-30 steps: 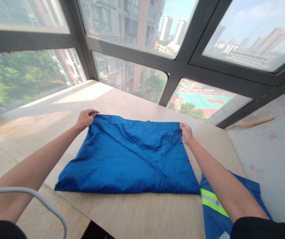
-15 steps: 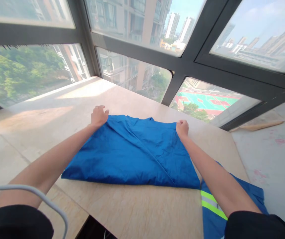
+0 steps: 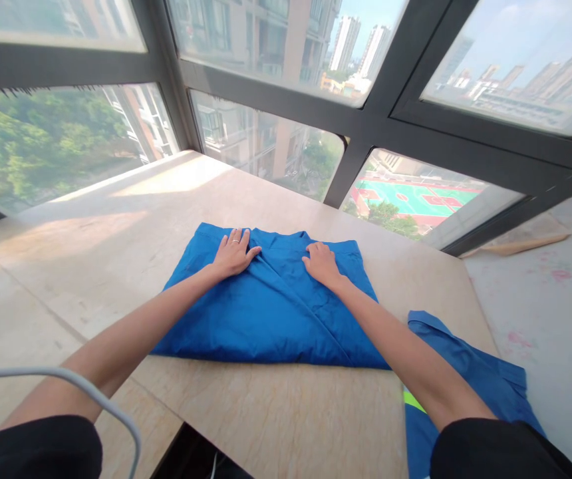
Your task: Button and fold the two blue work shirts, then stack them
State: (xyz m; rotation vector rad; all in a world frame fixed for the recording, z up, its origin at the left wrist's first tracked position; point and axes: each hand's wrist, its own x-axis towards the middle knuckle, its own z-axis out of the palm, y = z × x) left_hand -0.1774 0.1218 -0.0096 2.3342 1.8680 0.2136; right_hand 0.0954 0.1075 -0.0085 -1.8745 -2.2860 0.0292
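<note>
A blue folded garment (image 3: 266, 313), wide and creased, lies on the pale marble-patterned surface (image 3: 290, 419) before me. Its straight upper edge looks like a waistband. My left hand (image 3: 235, 253) rests flat on the cloth near that edge, left of the middle, fingers spread and a ring on one finger. On the right half, my right hand (image 3: 322, 263) presses down on the garment with its fingers slightly curled, not gripping. A diagonal crease runs across the cloth between the hands.
A second blue garment (image 3: 470, 359) with a yellow-green stripe lies at the right, partly under my right forearm. A grey-white cable (image 3: 81, 382) curves at lower left. Grey window frames (image 3: 276, 113) stand behind, a flower-patterned wall (image 3: 540, 313) at right. A dark gap (image 3: 191, 456) shows in front.
Both hands have let go of the garment's upper corners and moved inward onto the cloth. The garment now lies flatter, and more of the second garment shows.
</note>
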